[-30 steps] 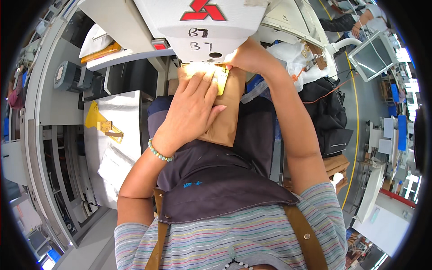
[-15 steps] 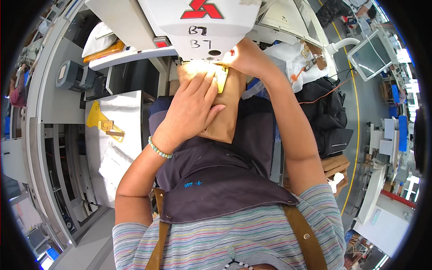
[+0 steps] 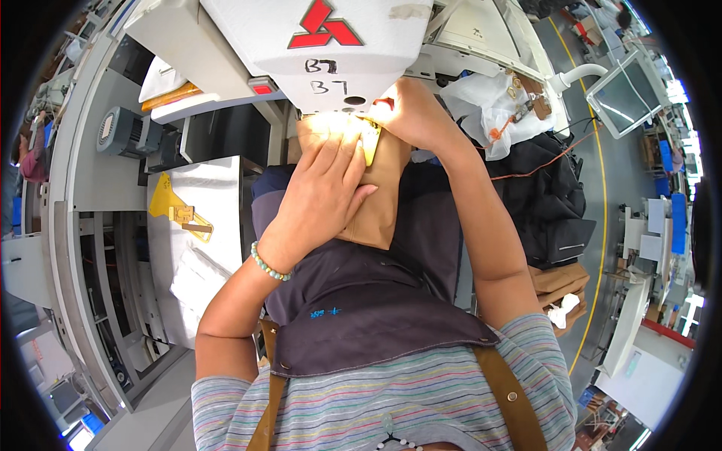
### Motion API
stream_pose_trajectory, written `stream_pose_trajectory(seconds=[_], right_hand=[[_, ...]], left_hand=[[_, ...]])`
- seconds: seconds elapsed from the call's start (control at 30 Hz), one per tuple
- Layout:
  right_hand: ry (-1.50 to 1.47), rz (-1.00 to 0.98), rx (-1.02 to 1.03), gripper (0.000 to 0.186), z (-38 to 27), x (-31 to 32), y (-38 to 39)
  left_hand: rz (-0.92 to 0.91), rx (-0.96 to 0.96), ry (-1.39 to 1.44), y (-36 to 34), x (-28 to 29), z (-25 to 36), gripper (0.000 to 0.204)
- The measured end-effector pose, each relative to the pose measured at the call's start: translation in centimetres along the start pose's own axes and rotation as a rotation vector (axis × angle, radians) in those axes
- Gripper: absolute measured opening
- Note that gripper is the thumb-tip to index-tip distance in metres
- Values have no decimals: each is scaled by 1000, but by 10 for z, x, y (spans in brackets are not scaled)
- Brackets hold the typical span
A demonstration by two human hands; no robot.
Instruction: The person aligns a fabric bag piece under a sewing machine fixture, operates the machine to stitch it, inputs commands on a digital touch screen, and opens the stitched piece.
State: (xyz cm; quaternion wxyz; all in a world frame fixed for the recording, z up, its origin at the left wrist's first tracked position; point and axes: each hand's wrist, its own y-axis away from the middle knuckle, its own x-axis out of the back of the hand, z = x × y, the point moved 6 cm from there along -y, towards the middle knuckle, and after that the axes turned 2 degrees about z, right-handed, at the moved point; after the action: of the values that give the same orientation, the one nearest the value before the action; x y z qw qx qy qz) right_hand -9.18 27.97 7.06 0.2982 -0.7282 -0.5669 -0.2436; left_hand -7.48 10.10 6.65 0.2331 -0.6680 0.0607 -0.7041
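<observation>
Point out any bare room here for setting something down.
The white side table has a bare patch between the yellow template and the table's right edge. It's crowded below the machine head, where the left hand lies on brown material beside the right hand. Black material and white plastic crowd the right side.

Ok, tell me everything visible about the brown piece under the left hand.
The brown piece looks like folded fabric: plain, lightly creased, with a squared near end. It reaches from below the white machine head toward the dark apron. The left hand lies flat on it; a yellow plate sits on top. Glare hides its far end.
</observation>
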Motion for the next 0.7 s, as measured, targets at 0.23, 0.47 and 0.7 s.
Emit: stream_pose_trajectory(seconds=[0.23,0.47,0.7], right_hand=[[38,-17,-36,18,1,-2,-1],[-129,74,20,21,2,0,-2],[-31,75,141,30,10,1,-23]], left_hand=[[17,8,-40,-2,2,2,54],[43,8,55,-2,6,-4,50],[47,18,71,1,1,-8,49]])
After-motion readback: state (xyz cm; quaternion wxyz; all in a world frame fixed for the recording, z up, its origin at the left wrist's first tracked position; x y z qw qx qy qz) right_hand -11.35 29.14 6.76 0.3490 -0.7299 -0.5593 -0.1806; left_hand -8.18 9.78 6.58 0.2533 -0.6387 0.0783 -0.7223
